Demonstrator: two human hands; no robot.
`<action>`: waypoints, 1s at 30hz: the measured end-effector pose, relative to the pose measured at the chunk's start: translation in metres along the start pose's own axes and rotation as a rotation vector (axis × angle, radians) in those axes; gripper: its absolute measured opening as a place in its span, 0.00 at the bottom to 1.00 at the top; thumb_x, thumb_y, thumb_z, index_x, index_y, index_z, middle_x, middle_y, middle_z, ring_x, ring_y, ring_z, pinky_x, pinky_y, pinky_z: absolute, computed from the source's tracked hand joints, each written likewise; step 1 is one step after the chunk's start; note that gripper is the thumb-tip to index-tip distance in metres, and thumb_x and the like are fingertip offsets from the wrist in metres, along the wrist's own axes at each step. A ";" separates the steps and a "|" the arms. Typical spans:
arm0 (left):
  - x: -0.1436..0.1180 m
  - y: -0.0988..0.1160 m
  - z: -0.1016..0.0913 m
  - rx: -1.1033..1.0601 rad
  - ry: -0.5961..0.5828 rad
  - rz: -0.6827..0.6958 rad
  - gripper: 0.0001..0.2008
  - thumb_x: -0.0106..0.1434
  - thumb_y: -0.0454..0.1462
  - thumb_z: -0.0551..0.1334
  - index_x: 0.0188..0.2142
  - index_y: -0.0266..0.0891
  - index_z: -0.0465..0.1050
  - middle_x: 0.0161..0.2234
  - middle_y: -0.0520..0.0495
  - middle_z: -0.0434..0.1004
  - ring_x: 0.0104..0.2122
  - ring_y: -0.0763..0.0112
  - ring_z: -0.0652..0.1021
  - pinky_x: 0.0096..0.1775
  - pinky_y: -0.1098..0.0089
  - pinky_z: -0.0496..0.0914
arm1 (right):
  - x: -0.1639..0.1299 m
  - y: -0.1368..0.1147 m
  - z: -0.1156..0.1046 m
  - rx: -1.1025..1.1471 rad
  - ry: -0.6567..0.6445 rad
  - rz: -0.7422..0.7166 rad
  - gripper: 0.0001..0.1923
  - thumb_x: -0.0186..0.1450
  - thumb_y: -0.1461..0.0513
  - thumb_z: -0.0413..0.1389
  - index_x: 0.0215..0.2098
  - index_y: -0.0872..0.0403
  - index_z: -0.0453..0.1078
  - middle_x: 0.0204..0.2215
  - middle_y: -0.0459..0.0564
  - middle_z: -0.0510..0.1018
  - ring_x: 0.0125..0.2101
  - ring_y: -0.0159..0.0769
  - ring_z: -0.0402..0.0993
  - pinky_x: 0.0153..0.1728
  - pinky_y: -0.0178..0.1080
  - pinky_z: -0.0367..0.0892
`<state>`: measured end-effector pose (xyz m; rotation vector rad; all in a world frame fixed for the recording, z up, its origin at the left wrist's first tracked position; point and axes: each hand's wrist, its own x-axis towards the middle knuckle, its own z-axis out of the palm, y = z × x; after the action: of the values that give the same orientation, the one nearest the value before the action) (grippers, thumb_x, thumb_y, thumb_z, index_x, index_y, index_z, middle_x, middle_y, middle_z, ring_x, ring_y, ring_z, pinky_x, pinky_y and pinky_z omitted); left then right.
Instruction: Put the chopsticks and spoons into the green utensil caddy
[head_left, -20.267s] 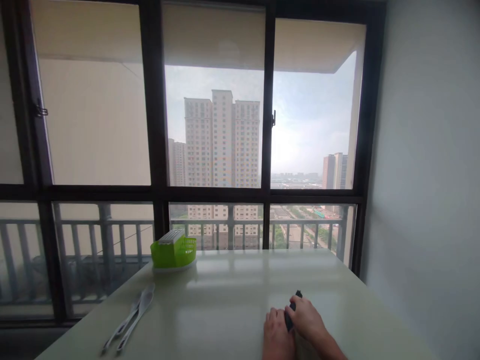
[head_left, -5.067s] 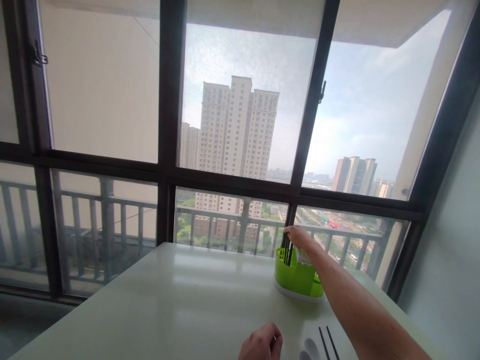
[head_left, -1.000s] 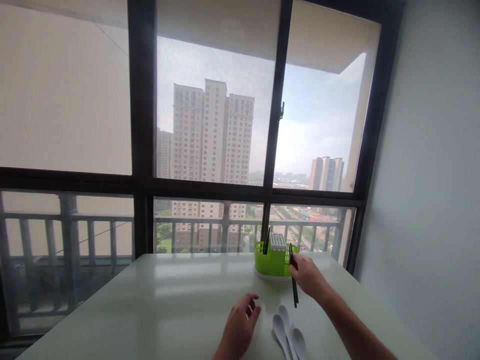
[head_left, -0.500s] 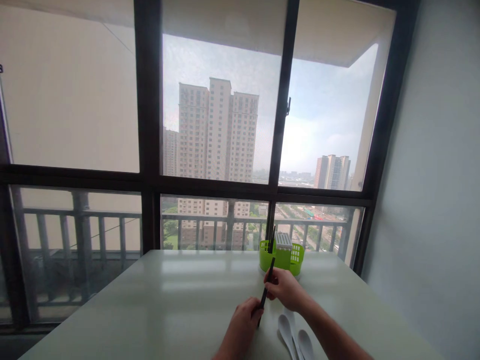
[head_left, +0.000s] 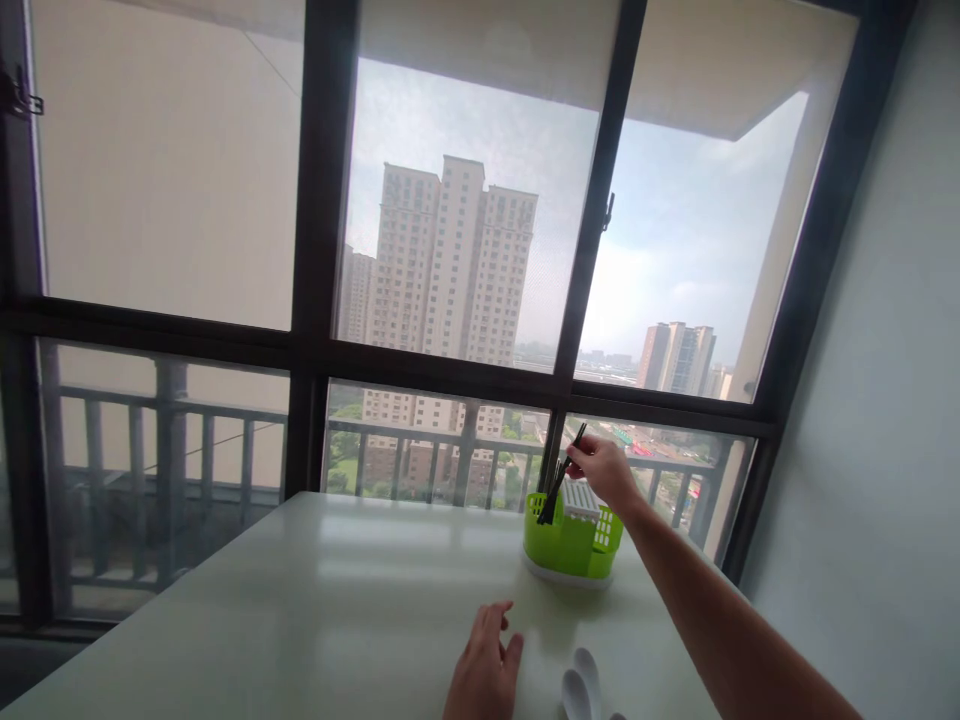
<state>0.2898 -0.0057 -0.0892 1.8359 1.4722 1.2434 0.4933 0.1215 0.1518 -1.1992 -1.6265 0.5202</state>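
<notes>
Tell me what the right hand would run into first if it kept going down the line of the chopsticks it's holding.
Most likely the green cutlery holder. The right hand holds black chopsticks angled down-left, their tips already at its left compartment beside other chopsticks there; exact depth is hard to judge.

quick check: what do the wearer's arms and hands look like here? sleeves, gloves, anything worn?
Both bare. The right hand and its long forearm show no sleeve, glove, watch or ring. The left hand is also ungloved, with no ring visible on the fingers; its wrist is cut off by the frame edge.
</notes>
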 end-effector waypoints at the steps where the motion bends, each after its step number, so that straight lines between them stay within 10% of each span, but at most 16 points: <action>1: -0.001 0.000 0.001 0.016 -0.019 -0.003 0.21 0.68 0.40 0.52 0.58 0.38 0.68 0.49 0.40 0.73 0.41 0.64 0.78 0.48 0.66 0.71 | 0.019 -0.003 -0.005 -0.027 0.038 0.018 0.11 0.70 0.58 0.57 0.41 0.59 0.73 0.30 0.51 0.80 0.29 0.35 0.80 0.30 0.30 0.74; 5: -0.001 -0.002 0.005 0.057 -0.102 -0.016 0.18 0.65 0.37 0.53 0.54 0.41 0.69 0.50 0.41 0.74 0.42 0.64 0.78 0.47 0.68 0.71 | 0.064 0.010 0.010 -0.108 0.046 0.152 0.09 0.70 0.61 0.58 0.37 0.60 0.73 0.26 0.52 0.79 0.26 0.34 0.79 0.27 0.29 0.73; 13: 0.002 -0.004 0.010 0.113 -0.134 -0.065 0.18 0.64 0.36 0.54 0.52 0.42 0.70 0.51 0.41 0.73 0.45 0.65 0.78 0.46 0.70 0.70 | 0.064 0.056 0.063 -0.275 -0.159 0.309 0.11 0.64 0.64 0.64 0.25 0.60 0.71 0.20 0.50 0.75 0.20 0.34 0.73 0.27 0.34 0.72; 30: 0.000 -0.008 0.015 0.123 -0.119 -0.036 0.17 0.64 0.36 0.54 0.52 0.44 0.70 0.51 0.43 0.74 0.44 0.65 0.78 0.45 0.70 0.71 | 0.071 0.047 0.079 -0.468 -0.208 0.370 0.12 0.55 0.71 0.64 0.24 0.55 0.65 0.23 0.50 0.73 0.29 0.42 0.74 0.33 0.41 0.72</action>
<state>0.2985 -0.0005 -0.1020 1.9186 1.5385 1.0289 0.4438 0.2203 0.1162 -1.8685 -1.7664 0.5210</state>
